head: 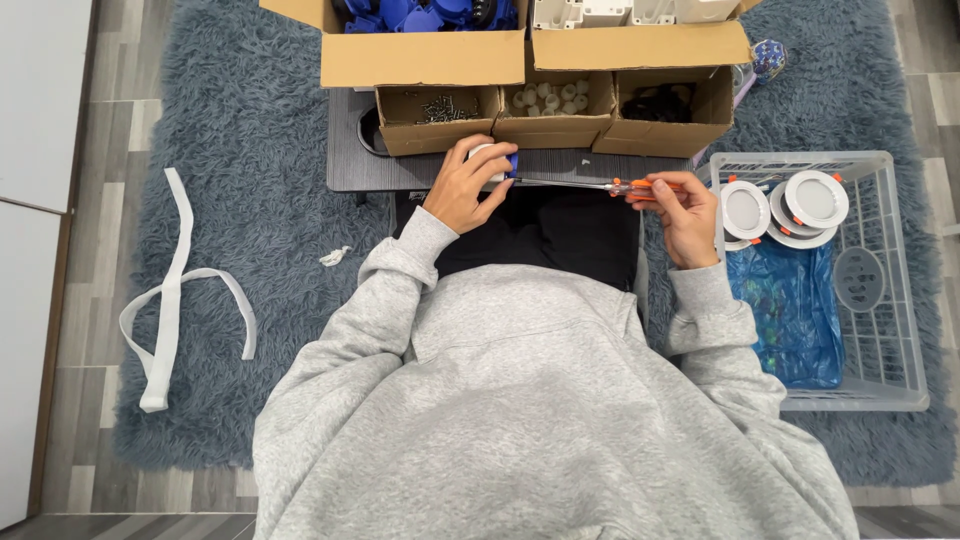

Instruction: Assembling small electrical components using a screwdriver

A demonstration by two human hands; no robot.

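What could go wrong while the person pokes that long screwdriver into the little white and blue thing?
The screwdriver tip might slip off the small white and blue part and jab the left hand wrapped around it. The right hand holds only the far orange handle, so the long shaft may wobble. The part sits near the edge of the small table, so a dropped screw could vanish in the shaggy rug.

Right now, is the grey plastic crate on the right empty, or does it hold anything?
Not empty. The grey crate holds several round white lamp fittings stacked at its far end and a crumpled blue plastic bag along its left side.
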